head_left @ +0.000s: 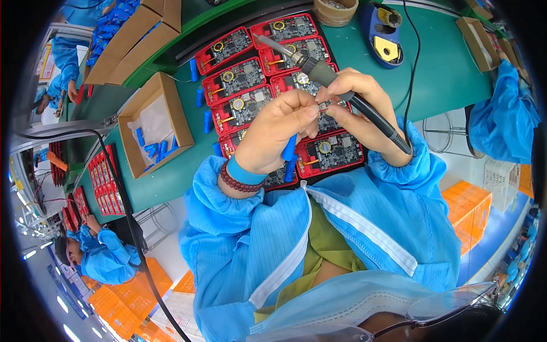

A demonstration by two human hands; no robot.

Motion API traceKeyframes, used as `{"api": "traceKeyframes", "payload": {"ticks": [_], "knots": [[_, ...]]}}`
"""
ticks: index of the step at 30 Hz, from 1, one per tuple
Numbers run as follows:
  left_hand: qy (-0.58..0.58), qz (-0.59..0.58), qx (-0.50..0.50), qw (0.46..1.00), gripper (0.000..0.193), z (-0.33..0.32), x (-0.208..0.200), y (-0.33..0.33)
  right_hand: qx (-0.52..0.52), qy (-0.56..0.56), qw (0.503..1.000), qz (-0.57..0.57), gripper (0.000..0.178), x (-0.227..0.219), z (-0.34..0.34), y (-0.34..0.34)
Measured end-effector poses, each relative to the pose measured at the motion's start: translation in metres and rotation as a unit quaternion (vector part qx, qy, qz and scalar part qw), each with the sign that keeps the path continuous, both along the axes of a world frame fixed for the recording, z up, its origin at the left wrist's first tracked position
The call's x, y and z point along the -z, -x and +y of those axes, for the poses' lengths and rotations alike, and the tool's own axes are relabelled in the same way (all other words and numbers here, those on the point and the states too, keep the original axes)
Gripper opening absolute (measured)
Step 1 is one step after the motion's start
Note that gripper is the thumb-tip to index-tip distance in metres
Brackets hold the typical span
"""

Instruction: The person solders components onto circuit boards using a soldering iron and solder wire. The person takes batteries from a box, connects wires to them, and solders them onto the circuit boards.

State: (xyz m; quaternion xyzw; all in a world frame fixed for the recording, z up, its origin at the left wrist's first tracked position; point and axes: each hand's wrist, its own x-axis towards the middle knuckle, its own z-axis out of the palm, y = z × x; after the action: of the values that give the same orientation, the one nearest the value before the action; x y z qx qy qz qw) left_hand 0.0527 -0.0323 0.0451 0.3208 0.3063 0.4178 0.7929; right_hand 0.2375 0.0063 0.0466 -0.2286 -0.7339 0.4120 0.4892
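My right hand [367,94] is closed round a soldering iron [320,73], whose dark handle lies across the hand and whose metal tip points up and left over the boards. My left hand [272,128] is closed, thumb and forefinger pinched together close to the right fingertips. Anything fine between the fingertips is too small to make out. Out of the left palm sticks a blue cylindrical battery cell [289,148]. Beneath both hands lie red casings with circuit boards [329,153] in rows, each with a round gold or silver part. Another blue cell [291,169] lies on the near boards.
A blue soldering-iron stand [383,43] with a yellow sponge is at the far right, beside a round tub [336,12]. Left stands a cardboard box [128,117] holding blue cells; a larger carton [137,43] sits beyond. A black cable [417,62] hangs by my right arm. Co-workers sit either side.
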Motion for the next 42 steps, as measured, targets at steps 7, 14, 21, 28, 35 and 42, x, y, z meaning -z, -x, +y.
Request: {"api": "traceKeyframes", "payload": {"ticks": [7, 14, 21, 28, 35, 42], "knots": [[-0.097, 0.093, -0.082, 0.988, 0.011, -0.006, -0.005, -0.014, 0.017, 0.023, 1.0, 0.009, 0.032, 0.003, -0.007, 0.0], [-0.38, 0.405, -0.172, 0.814, 0.007, -0.007, -0.007, -0.011, 0.036, 0.057, 0.997, 0.024, 0.029, 0.006, -0.008, 0.006], [-0.255, 0.457, -0.161, 0.837, 0.008, 0.014, 0.007, 0.013, 0.092, 0.063, 0.992, 0.066, 0.019, 0.006, 0.001, -0.023], [-0.395, 0.598, -0.191, 0.671, 0.007, 0.042, 0.043, 0.017, 0.05, 0.062, 0.997, 0.011, 0.014, 0.008, 0.008, -0.03], [-0.396, 0.643, -0.201, 0.624, 0.007, 0.048, 0.054, 0.013, 0.056, 0.069, 0.995, -0.051, 0.014, 0.017, 0.017, -0.02], [-0.394, 0.645, -0.217, 0.618, 0.008, 0.05, 0.056, 0.012, 0.047, 0.065, 0.996, -0.048, 0.013, 0.025, 0.022, -0.016]]}}
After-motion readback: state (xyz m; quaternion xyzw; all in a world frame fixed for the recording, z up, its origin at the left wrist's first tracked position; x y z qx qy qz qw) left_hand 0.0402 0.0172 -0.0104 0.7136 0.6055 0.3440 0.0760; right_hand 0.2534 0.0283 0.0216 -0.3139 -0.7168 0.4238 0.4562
